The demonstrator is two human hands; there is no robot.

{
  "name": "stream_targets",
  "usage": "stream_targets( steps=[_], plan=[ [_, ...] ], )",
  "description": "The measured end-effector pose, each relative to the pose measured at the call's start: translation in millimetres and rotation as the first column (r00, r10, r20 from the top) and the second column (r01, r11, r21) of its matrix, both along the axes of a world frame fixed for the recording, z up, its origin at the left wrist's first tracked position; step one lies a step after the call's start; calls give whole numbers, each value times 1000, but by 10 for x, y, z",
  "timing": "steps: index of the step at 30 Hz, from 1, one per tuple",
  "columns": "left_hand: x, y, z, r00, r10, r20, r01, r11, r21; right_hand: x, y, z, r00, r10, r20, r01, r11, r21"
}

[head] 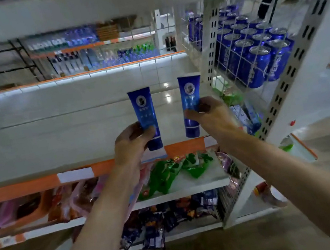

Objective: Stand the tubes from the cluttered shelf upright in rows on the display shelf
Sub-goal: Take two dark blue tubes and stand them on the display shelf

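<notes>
Retail shop: metal shelving [87, 135] with orange price strips [28, 188], stocked Pepsi cans [258, 59], snack packets [174, 173], bottled drinks [126, 55].

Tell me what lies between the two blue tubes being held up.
Nothing: in the head view, only bare white shelf shows between the left-hand tube and the right-hand tube.

Blue tubes — two: the left tube [146, 114] and the right tube [190, 98]. Your hands: two, the left hand [132, 144] and the right hand [211, 116], one tube in each. Blue cans [258, 61] behind the wire grid on your right: more than a dozen tops show — the far rows blur past exact counting. Green packets [168, 173] one shelf down: several, too jumbled to number. Dark packets [170, 213] below those: a heap, uncounted. Shelf boards before you: four, the display shelf [53, 143] second from the top.
</notes>
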State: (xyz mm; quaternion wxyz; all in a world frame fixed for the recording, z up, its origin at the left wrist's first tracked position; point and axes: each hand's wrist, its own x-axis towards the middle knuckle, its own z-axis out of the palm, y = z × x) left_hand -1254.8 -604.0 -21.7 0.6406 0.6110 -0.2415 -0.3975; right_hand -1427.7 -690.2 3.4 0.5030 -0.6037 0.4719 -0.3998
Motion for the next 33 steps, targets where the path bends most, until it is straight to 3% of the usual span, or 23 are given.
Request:
stream_targets(
  steps=[10,19,25,33],
  plan=[
    [163,663,-378,999,-37,-6,37,997,-71,258,674,-556,1000,-22,-1,22,997,-69],
    [-124,943,-221,997,-57,59,60,996,-62,-69,934,-378,999,-35,8,36,994,-102],
    [-181,538,-108,968,-31,247,58,993,-103,-189,604,-313,994,-89,67,97,988,-118],
    [94,-847,-195,917,-27,397,111,976,-190,219,-558,-505,986,-126,108,145,972,-184]
  ],
)
